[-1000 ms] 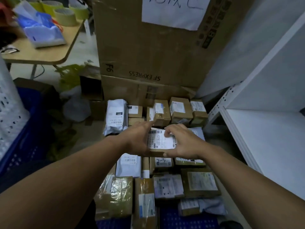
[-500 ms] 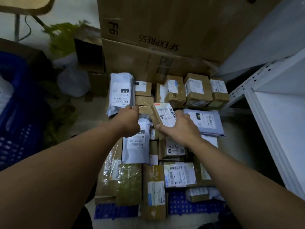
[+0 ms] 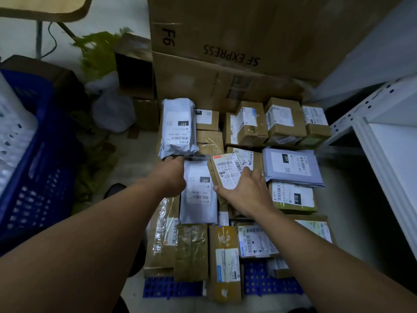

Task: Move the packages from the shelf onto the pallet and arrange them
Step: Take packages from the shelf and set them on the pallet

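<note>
Right hand (image 3: 246, 195) has the small labelled box (image 3: 225, 172), thumb and fingers wrapped round its near end. The box is tilted over the middle of the pile on the blue pallet (image 3: 162, 288). At its 9 o'clock is the left hand (image 3: 170, 175), fingers curled at the near edge of a grey mailer (image 3: 178, 127). Gripping or only touching, I cannot tell. White shelf (image 3: 394, 154) at 3 o'clock.

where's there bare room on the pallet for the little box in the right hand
Bare blue pallet shows only along the near edge: left of the yellow-taped box, and right of it. The middle, around the small box in the right hand, is packed tight.
</note>
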